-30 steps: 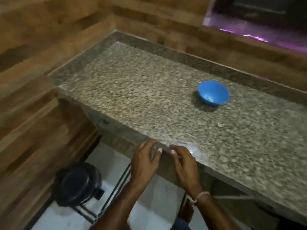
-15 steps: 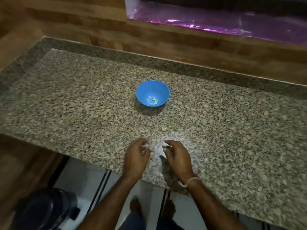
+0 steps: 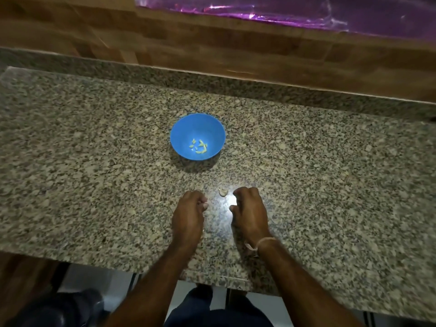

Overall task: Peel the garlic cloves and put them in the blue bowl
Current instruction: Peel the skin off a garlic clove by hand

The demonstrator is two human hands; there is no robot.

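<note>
Garlic clove (image 3: 223, 192) lies on granite counter (image 3: 94, 185) between my hands, just beside my right hand (image 3: 249, 208). Blue bowl (image 3: 182, 131) stands beyond it, near, with several peeled cloves (image 3: 199, 146) inside. Left hand (image 3: 188, 212) and right hand: fingers curled, backs up. Cannot tell whether either pinches anything.

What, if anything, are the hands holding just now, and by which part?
It cannot be told: the left hand and right hand curl their fingers downward, hiding any contents. One garlic clove lies loose on the countertop between them.
</note>
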